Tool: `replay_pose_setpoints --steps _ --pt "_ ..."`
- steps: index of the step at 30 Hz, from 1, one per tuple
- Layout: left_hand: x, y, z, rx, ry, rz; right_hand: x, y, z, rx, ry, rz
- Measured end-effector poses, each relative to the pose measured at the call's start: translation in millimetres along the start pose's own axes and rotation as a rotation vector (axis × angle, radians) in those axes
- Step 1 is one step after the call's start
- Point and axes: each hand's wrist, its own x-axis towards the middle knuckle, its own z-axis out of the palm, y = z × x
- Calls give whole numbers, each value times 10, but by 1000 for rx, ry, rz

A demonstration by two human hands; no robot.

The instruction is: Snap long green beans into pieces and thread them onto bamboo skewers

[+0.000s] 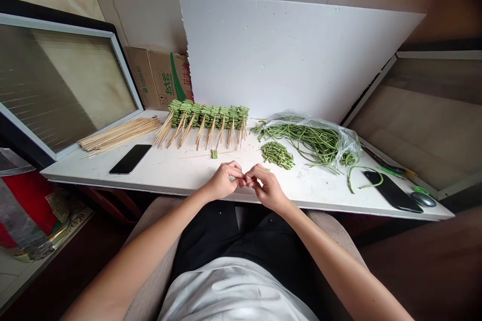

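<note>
My left hand (227, 179) and my right hand (264, 185) meet at the fingertips above the table's front edge. Both are closed in a pinch; whatever lies between the fingers is hidden or too small to make out. Just beyond them a thin bamboo skewer lies crosswise, with a few short green bean pieces (214, 153) at its middle. A pile of cut bean pieces (277, 154) sits beyond my right hand. Farther back, skewered bean bundles (209, 114) are stacked in a row, their bare sticks (200, 135) pointing toward me.
Loose bamboo skewers (118, 133) and a phone (130, 159) lie on the white table (169, 175) at left. Long green beans (320, 139) spill from a clear plastic bag (344, 140) at right, near a black phone (393, 191). A white foam board (293, 55) stands behind.
</note>
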Motion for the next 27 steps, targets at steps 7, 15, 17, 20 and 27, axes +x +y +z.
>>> replay_pose_setpoints --steps 7,15,17,20,27 --pt "-12 -55 50 -140 -9 -59 -16 3 31 -33 45 -80" --pt "11 6 19 -177 -41 -23 -8 -66 36 -108 89 -139" --pt "32 0 -29 -201 -23 -40 8 -124 25 -53 141 -91" --pt "68 -16 -130 -266 0 -79 45 -233 -35 50 202 -16" --pt "79 -124 -170 -480 123 -259 135 59 -414 -77 385 99"
